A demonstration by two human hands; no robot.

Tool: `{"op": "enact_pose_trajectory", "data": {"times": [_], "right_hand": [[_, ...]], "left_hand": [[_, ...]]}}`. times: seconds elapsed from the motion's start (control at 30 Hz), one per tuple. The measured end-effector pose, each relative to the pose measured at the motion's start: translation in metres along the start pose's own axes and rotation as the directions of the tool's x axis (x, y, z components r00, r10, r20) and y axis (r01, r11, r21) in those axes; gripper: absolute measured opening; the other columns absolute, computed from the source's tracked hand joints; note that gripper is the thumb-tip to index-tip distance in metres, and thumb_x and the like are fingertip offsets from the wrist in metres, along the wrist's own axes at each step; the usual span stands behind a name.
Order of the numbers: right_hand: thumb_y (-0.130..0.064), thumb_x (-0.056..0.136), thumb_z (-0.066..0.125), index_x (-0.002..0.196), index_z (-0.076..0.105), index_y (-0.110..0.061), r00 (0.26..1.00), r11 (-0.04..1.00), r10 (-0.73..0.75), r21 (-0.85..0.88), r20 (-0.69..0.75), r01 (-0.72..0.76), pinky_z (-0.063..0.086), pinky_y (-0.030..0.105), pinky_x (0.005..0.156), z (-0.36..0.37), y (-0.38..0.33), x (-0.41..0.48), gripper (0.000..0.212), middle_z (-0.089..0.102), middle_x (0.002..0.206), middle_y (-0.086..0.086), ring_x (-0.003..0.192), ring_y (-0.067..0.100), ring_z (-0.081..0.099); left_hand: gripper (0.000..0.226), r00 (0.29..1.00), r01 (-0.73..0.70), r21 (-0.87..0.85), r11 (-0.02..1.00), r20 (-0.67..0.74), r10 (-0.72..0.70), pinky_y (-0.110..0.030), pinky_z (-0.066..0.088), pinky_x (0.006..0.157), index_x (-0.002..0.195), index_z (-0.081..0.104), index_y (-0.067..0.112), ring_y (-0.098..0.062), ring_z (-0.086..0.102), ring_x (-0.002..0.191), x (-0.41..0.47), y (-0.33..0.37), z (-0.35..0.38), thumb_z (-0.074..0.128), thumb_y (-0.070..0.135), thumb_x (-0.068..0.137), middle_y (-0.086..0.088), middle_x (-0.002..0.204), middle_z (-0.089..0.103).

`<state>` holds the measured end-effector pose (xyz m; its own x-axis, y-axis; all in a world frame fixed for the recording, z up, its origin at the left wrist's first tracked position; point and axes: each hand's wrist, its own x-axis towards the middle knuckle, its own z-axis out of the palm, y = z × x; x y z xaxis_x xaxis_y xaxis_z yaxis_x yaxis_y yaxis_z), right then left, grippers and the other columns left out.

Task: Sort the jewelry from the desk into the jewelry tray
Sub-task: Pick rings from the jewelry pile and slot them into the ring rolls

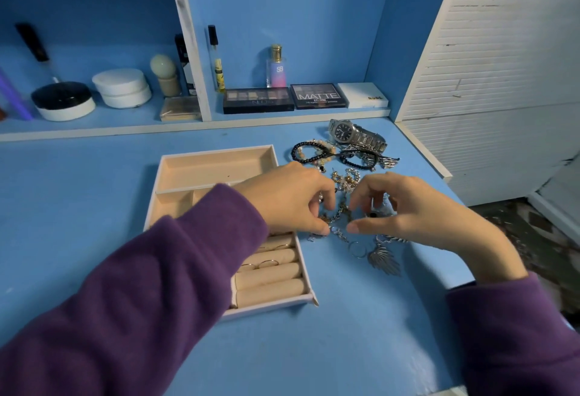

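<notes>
- The left hand (292, 199), in a purple sleeve, reaches across the near right part of the shallow cream jewelry tray with a white rim (216, 150). Its fingers (317, 205) are curled and, with the thumb, pinch the tangle of gold and silver chains (342, 209).
- The right hand (411, 210) comes in from the right. Its fingers (361, 194) curl down over the same tangle, with the thumb tip just beside the silver links. I cannot tell whether it really grips anything.
- The tangle lies on the blue counter (345, 333), just to the right of the tray and between the two hands.
- Near the right hand's wrist lie a silver leaf-shaped pendant (384, 259) and a plain silver ring (357, 249), both on the counter.
- Farther back on the counter are a black bead bracelet (309, 152), mixed with paler beaded bands, and a steel wristwatch with a dark dial (357, 136).
- In the tray, the long back compartment shows only its cream lining. Thin gold rings (260, 264) sit in the slots between the padded rolls at the near right.
- On the low shelf behind stand two dark eyeshadow palettes (259, 100), a flat white box (364, 95), a pink-and-blue perfume bottle with a gold cap (276, 67) and round white jars (122, 88).
</notes>
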<state>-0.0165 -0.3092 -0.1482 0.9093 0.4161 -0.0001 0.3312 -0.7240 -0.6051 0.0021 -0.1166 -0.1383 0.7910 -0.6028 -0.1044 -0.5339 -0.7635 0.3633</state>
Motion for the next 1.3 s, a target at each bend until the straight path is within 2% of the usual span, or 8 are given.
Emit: {"op": "enact_pose_trajectory", "data": {"times": [0.13,0.3,0.63,0.77,0.9,1.07,1.17,1.3], "right_hand": [[-0.044,0.062,0.079,0.08,0.062,-0.032,0.994,0.993,-0.011,-0.119,0.11,0.024,0.041,0.021,0.075,-0.002,-0.001,-0.006,0.028,0.057,0.081,-0.01,0.083,0.006,0.048],[-0.045,0.066,0.076,0.078,0.06,-0.036,0.988,0.97,0.03,-0.244,0.154,0.009,0.039,0.021,0.077,0.0,-0.003,-0.007,0.022,0.052,0.082,-0.011,0.087,0.003,0.044],[-0.018,0.076,0.072,0.07,0.065,-0.024,0.99,0.996,0.007,-0.09,-0.144,-0.02,0.042,0.023,0.059,0.015,-0.006,0.008,0.011,0.062,0.07,-0.005,0.063,0.009,0.053],[-0.017,0.078,0.071,0.072,0.067,-0.02,0.953,0.994,0.012,0.108,-0.303,0.022,0.038,0.012,0.054,0.016,-0.007,0.007,0.008,0.062,0.064,-0.008,0.056,0.004,0.052],[-0.014,0.079,0.07,0.073,0.067,-0.015,0.935,0.986,0.008,0.156,-0.356,0.051,0.035,0.007,0.051,0.023,-0.012,0.009,0.006,0.059,0.062,-0.011,0.051,-0.003,0.049],[-0.015,0.079,0.07,0.072,0.065,-0.016,0.886,0.977,0.057,0.207,-0.46,0.044,0.035,0.008,0.052,0.027,-0.011,0.011,0.009,0.057,0.059,-0.012,0.055,0.002,0.048],[-0.017,0.079,0.07,0.072,0.065,-0.016,0.872,0.975,0.082,0.221,-0.482,0.031,0.035,0.008,0.051,0.027,-0.011,0.012,0.009,0.056,0.059,-0.012,0.053,0.0,0.048],[-0.016,0.079,0.071,0.072,0.066,-0.016,0.868,0.972,0.096,0.235,-0.487,0.024,0.036,0.007,0.051,0.027,-0.011,0.012,0.009,0.058,0.06,-0.01,0.057,0.002,0.049]], "left_hand": [[0.014,0.998,0.043,-0.009,0.999,-0.043,-0.043,-0.023,0.044,0.071,0.099,0.065,0.021,0.005,0.047,0.066,0.007,0.001,-0.003,0.058,0.024,0.088,0.003,0.086,0.067],[0.009,0.998,0.048,0.052,0.997,0.025,-0.05,-0.01,0.038,0.056,0.091,0.07,0.018,0.0,0.052,0.063,0.013,0.0,-0.003,0.066,0.016,0.083,0.012,0.072,0.058],[0.01,0.996,0.056,0.08,0.995,0.071,-0.062,-0.011,0.037,0.052,0.084,0.071,0.015,-0.003,0.054,0.061,0.017,0.001,-0.002,0.064,0.021,0.084,0.014,0.063,0.057],[0.017,0.99,0.055,0.128,0.99,0.123,-0.071,-0.024,0.048,0.061,0.086,0.07,0.008,-0.012,0.057,0.065,0.016,0.004,-0.002,0.055,0.017,0.086,0.003,0.072,0.063],[0.021,0.988,0.058,0.178,0.982,0.128,-0.081,-0.031,0.048,0.065,0.091,0.068,0.008,-0.023,0.061,0.076,0.014,0.006,-0.001,0.05,0.018,0.086,-0.006,0.081,0.066],[0.018,0.997,0.061,0.081,0.995,0.032,-0.063,-0.031,0.047,0.067,0.086,0.066,0.006,-0.016,0.054,0.067,0.009,0.005,-0.008,0.05,0.015,0.086,-0.002,0.076,0.063],[0.011,0.99,0.031,-0.014,0.999,-0.136,-0.033,-0.027,0.047,0.071,0.076,0.062,0.022,-0.003,0.054,0.066,0.006,0.005,-0.014,0.056,0.013,0.081,0.009,0.072,0.062],[0.018,0.98,-0.013,-0.057,0.998,-0.201,0.001,-0.01,0.044,0.06,0.077,0.063,0.025,0.003,0.053,0.062,0.003,0.002,-0.015,0.057,0.008,0.08,0.012,0.071,0.063]]}}
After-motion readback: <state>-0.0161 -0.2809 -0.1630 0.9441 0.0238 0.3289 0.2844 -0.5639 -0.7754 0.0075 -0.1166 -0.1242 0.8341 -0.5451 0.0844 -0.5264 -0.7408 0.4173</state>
